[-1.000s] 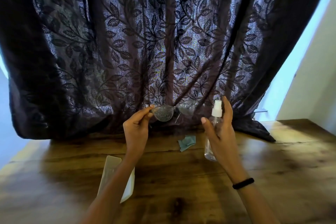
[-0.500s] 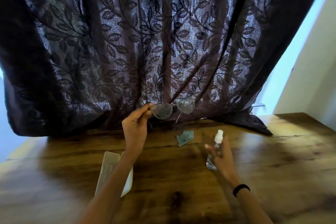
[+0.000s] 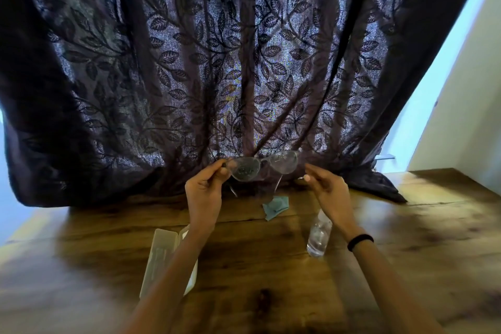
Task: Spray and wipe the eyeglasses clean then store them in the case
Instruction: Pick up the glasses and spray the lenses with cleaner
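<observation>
The eyeglasses (image 3: 264, 167), clear-framed with droplets on the lenses, are held up above the table in front of the curtain. My left hand (image 3: 204, 192) pinches their left end. My right hand (image 3: 329, 192) hovers just right of the frame with fingers apart, touching nothing that I can see. The clear spray bottle (image 3: 317, 237) stands upright on the table under my right wrist. A small blue cloth (image 3: 276, 206) lies crumpled behind it. The open pale case (image 3: 162, 255) lies at the left, partly hidden by my left forearm.
A dark leaf-patterned curtain (image 3: 217, 76) hangs along the far side and drapes onto the wooden table (image 3: 420, 238). A pale wall rises at the right.
My right hand lowered the spray bottle, set it on the table, let go, and rose toward the right side of the glasses. My left hand kept holding the glasses.
</observation>
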`<move>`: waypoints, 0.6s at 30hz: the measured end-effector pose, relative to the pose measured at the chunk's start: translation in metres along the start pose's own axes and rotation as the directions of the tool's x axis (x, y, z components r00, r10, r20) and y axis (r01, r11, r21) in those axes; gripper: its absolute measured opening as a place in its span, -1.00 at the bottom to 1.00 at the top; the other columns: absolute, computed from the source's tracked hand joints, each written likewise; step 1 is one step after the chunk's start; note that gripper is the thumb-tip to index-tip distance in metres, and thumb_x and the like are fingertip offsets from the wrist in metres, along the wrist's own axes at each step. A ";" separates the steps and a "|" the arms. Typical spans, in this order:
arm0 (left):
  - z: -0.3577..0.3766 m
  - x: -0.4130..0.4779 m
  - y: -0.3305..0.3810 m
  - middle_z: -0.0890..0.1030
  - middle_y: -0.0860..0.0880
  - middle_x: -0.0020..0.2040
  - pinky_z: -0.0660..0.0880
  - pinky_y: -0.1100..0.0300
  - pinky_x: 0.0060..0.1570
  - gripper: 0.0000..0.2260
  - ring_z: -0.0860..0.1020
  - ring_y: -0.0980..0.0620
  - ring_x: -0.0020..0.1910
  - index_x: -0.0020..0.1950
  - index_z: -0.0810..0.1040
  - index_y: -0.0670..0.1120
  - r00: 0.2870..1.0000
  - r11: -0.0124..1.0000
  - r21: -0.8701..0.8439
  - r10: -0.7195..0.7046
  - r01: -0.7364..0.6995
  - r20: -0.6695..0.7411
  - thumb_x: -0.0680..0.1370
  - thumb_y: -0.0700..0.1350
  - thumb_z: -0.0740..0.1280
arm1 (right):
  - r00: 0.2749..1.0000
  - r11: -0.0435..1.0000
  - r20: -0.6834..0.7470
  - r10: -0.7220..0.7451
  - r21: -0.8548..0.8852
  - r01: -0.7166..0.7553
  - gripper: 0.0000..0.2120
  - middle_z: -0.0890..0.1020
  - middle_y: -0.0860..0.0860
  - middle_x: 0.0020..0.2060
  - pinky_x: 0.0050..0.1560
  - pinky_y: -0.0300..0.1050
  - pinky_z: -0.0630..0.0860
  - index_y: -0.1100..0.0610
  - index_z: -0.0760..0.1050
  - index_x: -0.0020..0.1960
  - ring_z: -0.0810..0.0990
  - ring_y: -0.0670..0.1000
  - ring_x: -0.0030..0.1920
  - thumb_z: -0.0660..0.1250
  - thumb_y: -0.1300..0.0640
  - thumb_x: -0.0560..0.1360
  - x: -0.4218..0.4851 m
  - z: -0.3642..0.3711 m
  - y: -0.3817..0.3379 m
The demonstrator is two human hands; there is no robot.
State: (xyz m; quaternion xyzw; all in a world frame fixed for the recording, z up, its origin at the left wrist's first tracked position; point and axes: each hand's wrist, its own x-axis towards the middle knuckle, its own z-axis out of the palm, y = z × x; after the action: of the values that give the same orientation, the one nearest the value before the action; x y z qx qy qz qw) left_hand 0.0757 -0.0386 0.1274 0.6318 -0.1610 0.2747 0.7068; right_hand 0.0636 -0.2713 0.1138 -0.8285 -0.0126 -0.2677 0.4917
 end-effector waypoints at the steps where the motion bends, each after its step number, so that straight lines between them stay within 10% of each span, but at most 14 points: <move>1: 0.000 0.000 0.000 0.68 -0.01 -0.08 0.57 0.07 0.05 -0.80 0.63 -0.01 -0.02 0.05 0.59 -0.12 1.000 1.000 -0.025 -0.006 0.006 0.007 0.46 -0.17 0.29 | 0.999 1.000 0.031 0.012 -0.002 -0.011 -0.69 0.59 0.01 0.07 0.06 -0.36 0.43 0.22 0.51 0.21 0.55 -0.06 0.07 0.34 0.20 0.48 0.006 0.000 -0.002; 5: 0.000 0.002 0.004 0.69 0.16 -0.15 0.55 0.30 -0.06 -0.70 0.63 0.14 -0.07 -0.08 0.62 0.03 1.000 0.997 -0.071 -0.020 0.020 0.004 0.51 -0.34 0.23 | 0.986 0.999 0.165 0.035 0.007 -0.037 -0.70 0.64 0.16 0.07 0.13 -0.09 0.50 0.25 0.54 0.16 0.59 0.06 0.09 0.39 0.24 0.43 0.019 0.004 -0.006; 18: -0.011 -0.003 -0.013 0.68 0.08 -0.12 0.58 0.31 -0.13 -0.73 0.63 0.18 -0.12 0.19 0.46 -0.28 0.990 0.990 -0.042 -0.135 0.134 -0.027 0.50 -0.38 0.23 | 0.993 1.000 0.119 -0.001 -0.002 0.002 -0.90 0.67 0.03 -0.20 -0.17 -0.48 0.48 0.20 0.64 -0.08 0.60 -0.14 -0.20 0.39 0.27 0.43 0.013 0.007 -0.013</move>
State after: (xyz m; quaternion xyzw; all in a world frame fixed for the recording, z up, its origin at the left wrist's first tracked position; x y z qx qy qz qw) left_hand 0.0803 -0.0293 0.1136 0.6226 -0.1130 0.2324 0.7386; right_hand 0.0737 -0.2624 0.1277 -0.8434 -0.0423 -0.2182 0.4892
